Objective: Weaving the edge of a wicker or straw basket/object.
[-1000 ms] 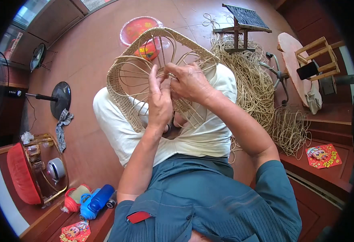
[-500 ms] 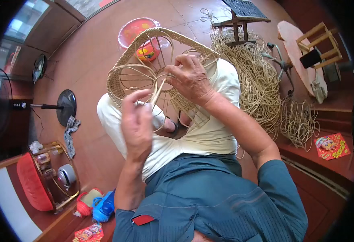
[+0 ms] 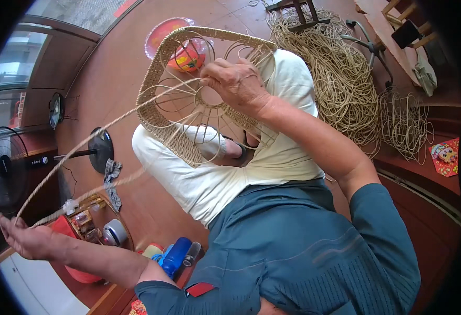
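Observation:
A half-woven basket (image 3: 180,146) with a wire frame rests across my thighs, its outer band plaited in straw-coloured cord and its middle mostly bare wire spokes. My right hand (image 3: 235,85) pinches a cord (image 3: 136,111) at the spokes near the wire ring in the centre. From there the cord runs taut to the lower left, where my left hand (image 3: 33,240) grips it with the arm stretched out. A second length of cord trails, blurred, from my left hand back toward my knee. My right fingertips partly hide where the cord meets the wire.
A large heap of loose cord (image 3: 340,89) lies on the floor at right, beside a wire frame (image 3: 406,126). Beyond the basket stands a red basin (image 3: 162,31). At left are a standing fan (image 3: 4,163) and its round base (image 3: 101,149); a blue bottle (image 3: 177,256) stands nearer.
My left hand has swung from beside the basket far out to the lower left, drawing the cord into a long line. My right hand has stayed at the basket's centre.

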